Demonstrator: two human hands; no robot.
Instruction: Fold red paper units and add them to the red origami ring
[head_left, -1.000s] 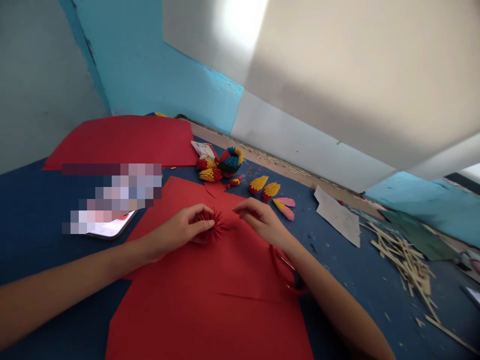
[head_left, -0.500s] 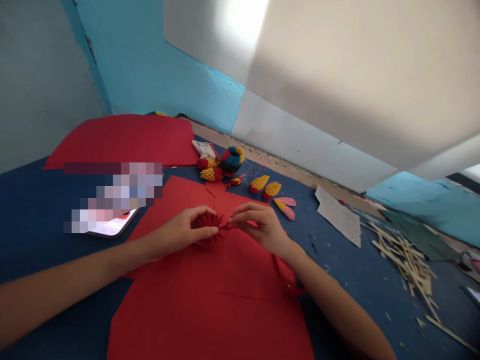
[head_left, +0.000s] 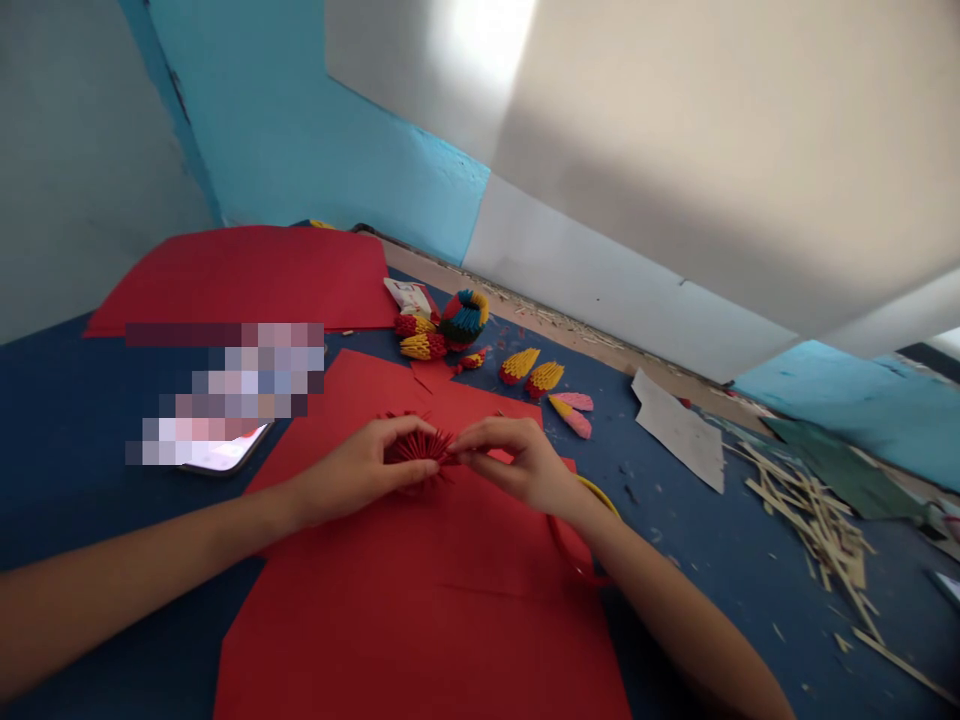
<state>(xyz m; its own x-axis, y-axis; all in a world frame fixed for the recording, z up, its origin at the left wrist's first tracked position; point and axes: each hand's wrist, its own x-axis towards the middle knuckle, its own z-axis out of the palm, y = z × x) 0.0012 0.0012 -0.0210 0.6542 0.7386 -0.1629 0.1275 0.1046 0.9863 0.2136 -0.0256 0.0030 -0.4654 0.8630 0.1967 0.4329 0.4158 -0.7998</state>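
Between the thumb and fingers of my left hand (head_left: 375,462) is a spiky red piece of folded-paper origami (head_left: 421,446), its points fanning out to the right. My right hand (head_left: 517,455) pinches at the right edge of those points, apparently on a small red folded paper piece mostly covered by the fingertips. Both hands are over red paper sheets (head_left: 420,620) on the blue table. Under my right wrist lies a ring-shaped red and yellow item (head_left: 596,492), partly hidden by the forearm.
A phone (head_left: 225,455), partly blurred out, lies left. Behind are a larger red sheet (head_left: 247,280), a multicoloured origami ring (head_left: 465,318) and several red-yellow origami pieces (head_left: 519,366). To the right are grey paper (head_left: 679,430) and thin pale strips (head_left: 814,520).
My right hand has moved slightly left, and its fingertips now meet the points of the spiky origami. My left hand keeps its hold, almost still.
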